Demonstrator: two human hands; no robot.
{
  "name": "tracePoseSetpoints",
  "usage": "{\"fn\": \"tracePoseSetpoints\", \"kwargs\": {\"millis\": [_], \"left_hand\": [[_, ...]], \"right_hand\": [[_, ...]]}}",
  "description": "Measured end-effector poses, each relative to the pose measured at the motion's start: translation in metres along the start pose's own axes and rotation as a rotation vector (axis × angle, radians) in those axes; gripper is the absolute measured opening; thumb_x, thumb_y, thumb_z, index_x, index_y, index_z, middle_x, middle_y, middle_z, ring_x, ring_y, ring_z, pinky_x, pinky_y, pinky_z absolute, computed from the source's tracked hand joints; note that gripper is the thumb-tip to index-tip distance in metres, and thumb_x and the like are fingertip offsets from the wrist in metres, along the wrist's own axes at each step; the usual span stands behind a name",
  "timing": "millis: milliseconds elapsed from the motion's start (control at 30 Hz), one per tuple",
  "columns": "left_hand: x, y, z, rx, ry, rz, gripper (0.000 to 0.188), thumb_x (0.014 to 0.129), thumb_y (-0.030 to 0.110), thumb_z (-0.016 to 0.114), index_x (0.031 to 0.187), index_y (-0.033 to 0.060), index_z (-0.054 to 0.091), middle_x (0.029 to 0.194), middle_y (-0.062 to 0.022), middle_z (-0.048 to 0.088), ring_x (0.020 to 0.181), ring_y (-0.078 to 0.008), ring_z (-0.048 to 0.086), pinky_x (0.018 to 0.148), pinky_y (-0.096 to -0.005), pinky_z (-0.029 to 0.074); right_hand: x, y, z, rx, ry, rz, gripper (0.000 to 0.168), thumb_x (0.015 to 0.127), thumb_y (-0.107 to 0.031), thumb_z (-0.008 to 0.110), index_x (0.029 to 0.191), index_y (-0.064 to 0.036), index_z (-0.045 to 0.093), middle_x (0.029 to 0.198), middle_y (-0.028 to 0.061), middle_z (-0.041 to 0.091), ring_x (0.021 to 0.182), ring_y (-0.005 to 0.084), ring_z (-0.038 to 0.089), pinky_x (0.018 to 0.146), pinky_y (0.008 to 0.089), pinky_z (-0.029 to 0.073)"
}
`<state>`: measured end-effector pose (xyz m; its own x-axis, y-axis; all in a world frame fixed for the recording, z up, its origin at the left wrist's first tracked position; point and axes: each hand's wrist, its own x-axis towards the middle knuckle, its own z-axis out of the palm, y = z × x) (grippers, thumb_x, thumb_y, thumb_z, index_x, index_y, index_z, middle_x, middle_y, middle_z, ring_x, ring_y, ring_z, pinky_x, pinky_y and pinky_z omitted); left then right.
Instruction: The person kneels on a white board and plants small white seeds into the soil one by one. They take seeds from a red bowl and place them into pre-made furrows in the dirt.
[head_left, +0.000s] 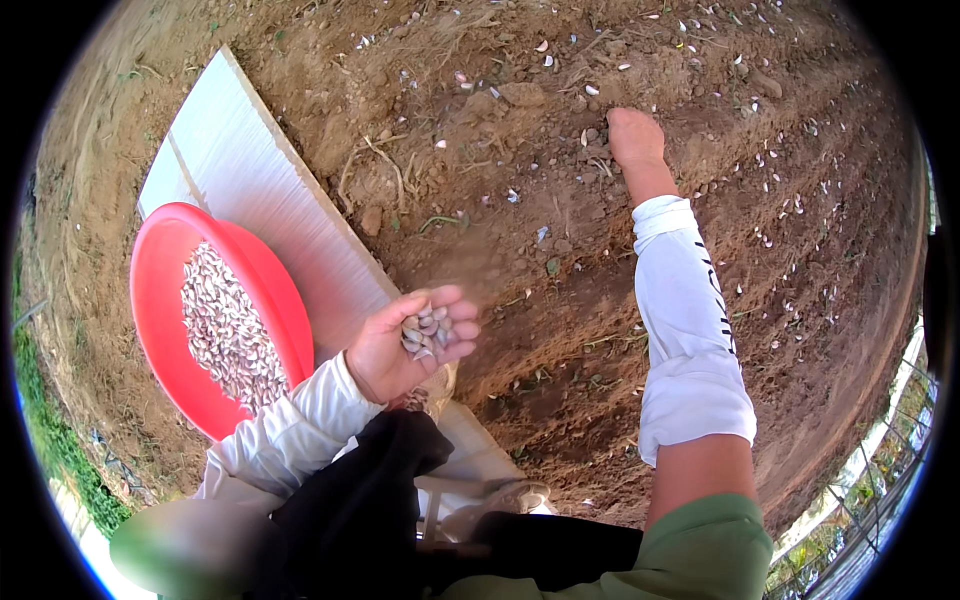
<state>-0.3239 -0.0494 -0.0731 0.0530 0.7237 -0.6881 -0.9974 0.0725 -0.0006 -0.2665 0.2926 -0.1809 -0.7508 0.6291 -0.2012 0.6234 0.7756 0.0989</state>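
Note:
My left hand is palm up with its fingers curled around a small heap of garlic cloves. It is just right of a red plastic basin, which holds a large pile of garlic cloves. My right arm, in a white sleeve, reaches far out over the tilled soil. The right hand is at the ground, seen from its back; its fingers point down and are mostly hidden, so whether it holds a clove cannot be told. Single cloves lie on the soil near it, one just beyond.
A long pale board lies on the soil beside and under the basin. Scattered cloves dot furrowed ground at the right. Dry roots and clods lie ahead. A shoe is near the board's lower end. Wire fencing shows at the lower right.

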Motion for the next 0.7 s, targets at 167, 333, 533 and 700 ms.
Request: {"fn": "tracePoseSetpoints", "kwargs": {"millis": [167, 333, 533, 700], "left_hand": [[-0.004, 0.0, -0.003, -0.018, 0.007, 0.011, 0.03, 0.079, 0.024, 0.041, 0.1, 0.0039, 0.05, 0.095, -0.0117, 0.055, 0.085, -0.0238, 0.053, 0.077, -0.0378, 0.042], [-0.001, 0.0, -0.003, 0.005, -0.005, -0.002, 0.03, 0.08, 0.024, 0.04, 0.1, 0.0039, 0.05, 0.096, -0.0117, 0.054, 0.086, -0.0239, 0.053, 0.077, -0.0374, 0.042], [0.003, -0.004, 0.005, -0.003, -0.003, 0.004, 0.03, 0.08, 0.023, 0.04, 0.1, 0.0039, 0.05, 0.096, -0.0114, 0.054, 0.086, -0.0239, 0.053, 0.077, -0.0371, 0.042], [0.003, 0.0, 0.002, -0.012, 0.0, 0.009, 0.03, 0.08, 0.023, 0.039, 0.101, 0.004, 0.049, 0.097, -0.0117, 0.054, 0.086, -0.0241, 0.052, 0.078, -0.0373, 0.042]], "right_hand": [[-0.018, -0.019, -0.03, 0.215, 0.06, -0.045, 0.014, 0.064, -0.018, 0.056, 0.073, -0.006, 0.056, 0.082, 0.01, 0.056, 0.081, 0.026, 0.053, 0.068, 0.0364, 0.042], [-0.034, -0.034, -0.006, 0.151, 0.168, -0.102, 0.013, 0.067, -0.021, 0.053, 0.07, -0.009, 0.055, 0.077, 0.0078, 0.056, 0.077, 0.0258, 0.053, 0.066, 0.0378, 0.041], [-0.025, -0.015, -0.006, 0.284, -0.066, -0.048, 0.012, 0.068, -0.018, 0.049, 0.071, -0.011, 0.058, 0.078, 0.0084, 0.057, 0.076, 0.0265, 0.055, 0.068, 0.0382, 0.041], [-0.015, -0.029, -0.004, 0.099, -0.143, 0.007, 0.012, 0.069, -0.016, 0.05, 0.075, -0.013, 0.059, 0.081, 0.0085, 0.057, 0.08, 0.026, 0.054, 0.071, 0.0393, 0.04]]}}
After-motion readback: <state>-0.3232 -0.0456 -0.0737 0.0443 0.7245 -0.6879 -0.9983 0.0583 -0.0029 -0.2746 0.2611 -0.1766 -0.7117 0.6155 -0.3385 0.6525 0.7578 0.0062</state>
